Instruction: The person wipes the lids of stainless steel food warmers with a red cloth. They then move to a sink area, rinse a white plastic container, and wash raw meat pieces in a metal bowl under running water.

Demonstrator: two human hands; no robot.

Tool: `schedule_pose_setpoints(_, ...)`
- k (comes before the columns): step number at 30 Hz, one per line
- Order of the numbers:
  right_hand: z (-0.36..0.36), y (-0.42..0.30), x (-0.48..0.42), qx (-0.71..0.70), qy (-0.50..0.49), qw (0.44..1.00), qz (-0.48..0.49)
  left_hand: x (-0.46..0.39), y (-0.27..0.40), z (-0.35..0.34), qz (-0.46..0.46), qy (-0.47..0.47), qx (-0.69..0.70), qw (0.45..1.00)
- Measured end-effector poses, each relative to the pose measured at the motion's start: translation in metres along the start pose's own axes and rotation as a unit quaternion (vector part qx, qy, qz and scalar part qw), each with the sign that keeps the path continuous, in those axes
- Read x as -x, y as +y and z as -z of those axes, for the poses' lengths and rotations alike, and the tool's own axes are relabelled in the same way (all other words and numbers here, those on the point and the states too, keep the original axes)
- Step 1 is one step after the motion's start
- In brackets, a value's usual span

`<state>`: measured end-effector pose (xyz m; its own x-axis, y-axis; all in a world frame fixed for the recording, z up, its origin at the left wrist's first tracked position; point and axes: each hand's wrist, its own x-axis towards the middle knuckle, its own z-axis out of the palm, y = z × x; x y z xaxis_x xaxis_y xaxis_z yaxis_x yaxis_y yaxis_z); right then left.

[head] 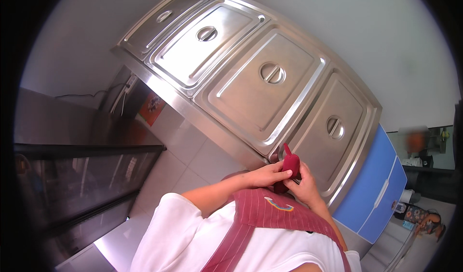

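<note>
A dark red fabric bundle (291, 163), rolled or folded, with a thin strip sticking up from its top, is between my two hands. My left hand (269, 175) grips it from the left, its thumb lying across the front. From the right my right hand (304, 186) holds it, with the fingers partly hidden behind the cloth. Both hands are in front of the striped dark red apron (278, 210), at the near edge of a stainless steel food-warmer counter (173, 98). Just beyond them lies a steel pan lid (325, 156) with a recessed handle.
More steel lids (249, 102) cover the counter to the left. A blue cabinet (369, 185) stands at the right end. At lower left is a dark glass-fronted unit (90, 185), with tiled floor (177, 156) between. A black cable (86, 94) runs by the wall.
</note>
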<state>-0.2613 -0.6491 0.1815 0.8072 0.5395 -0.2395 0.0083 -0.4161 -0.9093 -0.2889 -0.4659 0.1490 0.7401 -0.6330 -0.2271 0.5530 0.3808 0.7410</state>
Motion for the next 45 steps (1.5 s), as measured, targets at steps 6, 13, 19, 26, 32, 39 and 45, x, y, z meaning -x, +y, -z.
schedule_pose_setpoints(6,0.009,0.014,0.002,0.009,-0.014,1.0,-0.021,-0.013,-0.021,-0.01,-0.023,0.058,-0.176,0.982)
schedule_pose_setpoints(13,0.016,0.035,-0.002,-0.021,-0.014,0.999,-0.027,0.007,-0.031,-0.021,-0.05,0.237,-0.255,0.936)
schedule_pose_setpoints(19,0.007,0.051,-0.02,-0.2,0.0,0.978,-0.057,0.042,-0.03,0.001,-0.075,0.376,-0.449,0.807)
schedule_pose_setpoints(26,-0.026,0.003,-0.079,-0.182,0.067,0.981,-0.003,0.095,-0.003,0.076,-0.169,0.449,-0.562,0.674)
schedule_pose_setpoints(32,-0.088,-0.065,-0.165,-0.025,0.039,0.998,-0.031,0.15,0.046,0.172,-0.2,0.508,-0.577,0.608)
schedule_pose_setpoints(39,-0.13,-0.101,-0.311,0.151,0.128,0.979,0.052,0.19,0.105,0.258,-0.228,0.531,-0.563,0.591)
schedule_pose_setpoints(45,-0.184,-0.085,-0.369,0.318,0.138,0.933,0.098,0.195,0.111,0.292,-0.177,0.461,-0.628,0.601)
